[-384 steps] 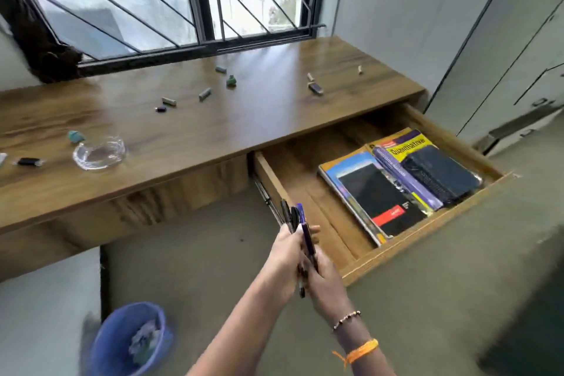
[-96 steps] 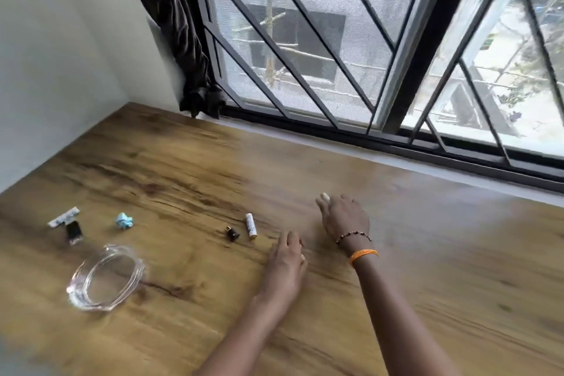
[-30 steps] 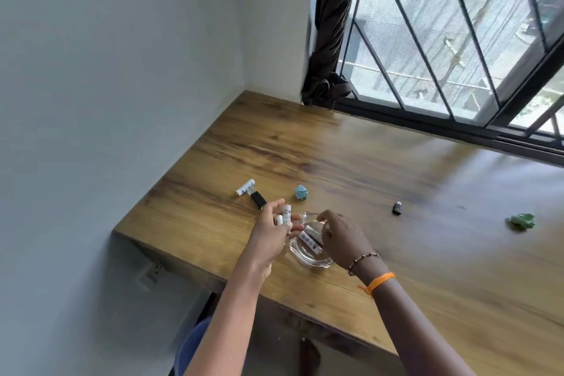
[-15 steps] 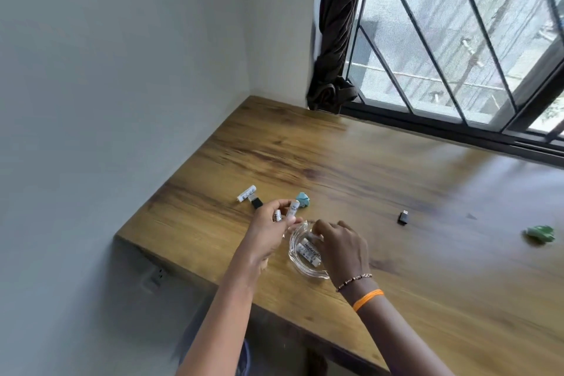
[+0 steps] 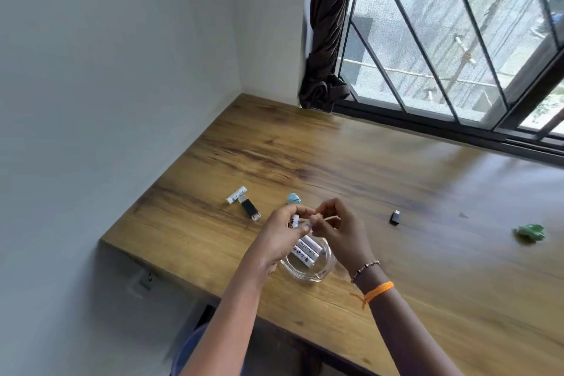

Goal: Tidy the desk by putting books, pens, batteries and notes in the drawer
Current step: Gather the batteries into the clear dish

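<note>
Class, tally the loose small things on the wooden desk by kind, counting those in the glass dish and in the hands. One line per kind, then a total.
White batteries: 5, namely 3 in the glass dish, 1 in the left hand, 1 on the desk
Black pieces: 2
Blue crumpled scrap: 1
Green crumpled scrap: 1
Total: 9

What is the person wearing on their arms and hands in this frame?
Both forearms are bare, with no sleeves in view. The right wrist carries a thin beaded bracelet and, just below it, an orange thread band with loose knotted ends. The left hand and wrist show nothing worn.
</note>
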